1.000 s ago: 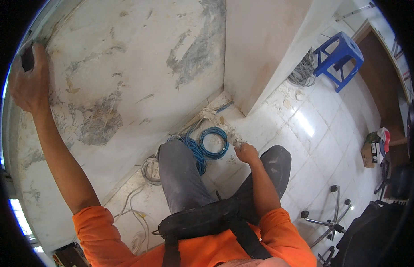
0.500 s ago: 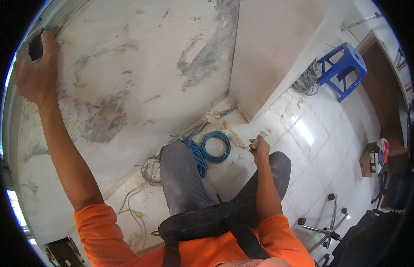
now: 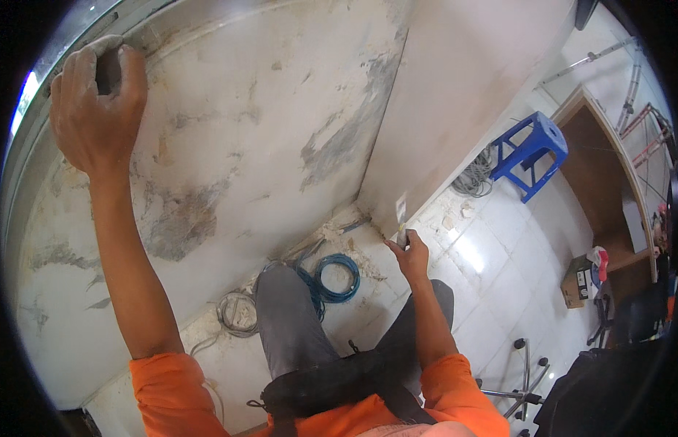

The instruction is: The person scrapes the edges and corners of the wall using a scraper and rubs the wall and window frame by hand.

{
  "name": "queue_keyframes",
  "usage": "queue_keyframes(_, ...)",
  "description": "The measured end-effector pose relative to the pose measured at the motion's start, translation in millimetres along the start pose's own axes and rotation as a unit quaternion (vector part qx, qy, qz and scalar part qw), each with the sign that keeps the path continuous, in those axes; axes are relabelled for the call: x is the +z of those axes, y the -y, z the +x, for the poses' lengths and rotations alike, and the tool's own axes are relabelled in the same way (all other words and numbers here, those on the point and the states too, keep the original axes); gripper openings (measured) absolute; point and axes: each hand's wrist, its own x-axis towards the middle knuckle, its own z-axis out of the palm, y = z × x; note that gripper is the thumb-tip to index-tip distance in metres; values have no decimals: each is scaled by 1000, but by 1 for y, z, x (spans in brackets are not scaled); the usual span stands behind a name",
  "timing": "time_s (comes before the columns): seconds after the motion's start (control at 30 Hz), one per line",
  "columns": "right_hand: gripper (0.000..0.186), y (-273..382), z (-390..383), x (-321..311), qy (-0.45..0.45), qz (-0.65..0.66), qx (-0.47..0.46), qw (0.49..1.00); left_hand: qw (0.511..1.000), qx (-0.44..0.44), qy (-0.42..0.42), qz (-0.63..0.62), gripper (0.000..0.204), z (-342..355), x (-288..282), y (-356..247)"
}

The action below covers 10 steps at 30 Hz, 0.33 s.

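My left hand (image 3: 98, 105) is raised at the upper left, its fingers curled near the ledge (image 3: 160, 33) along the top of the patchy wall (image 3: 229, 109). A dark patch shows between thumb and fingers; whether it is a held thing or a shadowed gap I cannot make out. Low in front of me, my right hand (image 3: 414, 256) is closed around the handle of a putty knife (image 3: 402, 218). Its pale blade points up, in front of the smoother side wall (image 3: 455, 95), and I cannot tell if it touches. Grey scuffs and brown stains mark the patchy wall.
Coiled blue cable (image 3: 339, 280) and grey cable (image 3: 237, 315) lie on the tiled floor (image 3: 492, 291) by my knees, among plaster crumbs. To the right stand a blue stool (image 3: 532, 153), a wire coil (image 3: 473, 175), a carton (image 3: 575, 280), a wooden cabinet (image 3: 594, 153) and a chair base (image 3: 527, 393).
My right hand has raised the putty knife, its blade now upright toward the side wall. The view has shifted, and my left hand appears larger and farther right, still at the ledge.
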Motion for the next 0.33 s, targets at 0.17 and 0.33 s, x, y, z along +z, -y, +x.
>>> queue_keyframes(0.17, 53, -7, 30, -8, -9, -147, -23, 989, 998, -29, 10, -52, 10, 8, -9, -15)
queue_keyframes(0.33, 57, -4, 43, -9, 16, -148, 18, 989, 996, -48, 17, -73, 10, 10, -7, -16)
